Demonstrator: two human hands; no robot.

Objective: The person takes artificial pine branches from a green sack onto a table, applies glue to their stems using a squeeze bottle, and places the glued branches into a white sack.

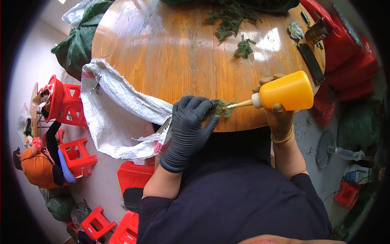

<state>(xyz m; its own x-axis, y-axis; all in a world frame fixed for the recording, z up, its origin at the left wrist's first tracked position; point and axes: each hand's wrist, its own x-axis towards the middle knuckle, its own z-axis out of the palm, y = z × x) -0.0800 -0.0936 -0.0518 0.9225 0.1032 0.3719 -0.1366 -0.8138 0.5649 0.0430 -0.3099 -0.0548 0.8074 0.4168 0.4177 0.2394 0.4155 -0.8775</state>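
Observation:
My left hand (191, 128), in a black glove, pinches a small green artificial-looking sprig (224, 109) between thumb and fingers at the table's near edge. In my right hand (281, 122), gloved in tan, a yellow squeeze bottle (287, 91) lies tilted on its side. Its long narrow nozzle (243, 104) points left, and the tip meets or nearly meets the sprig. Whether anything is coming out of it I cannot tell. Beside my left wrist, a white woven sack (109, 122) hangs with its mouth open over the table's edge.
On the round wooden table (174, 53) lie more green sprigs (243, 47), a phone (311, 63) and a crumpled wad (295, 30). Red stools (78, 156) stand at left, where a person in orange (38, 166) sits. Green sacks (81, 44) rest beyond the table.

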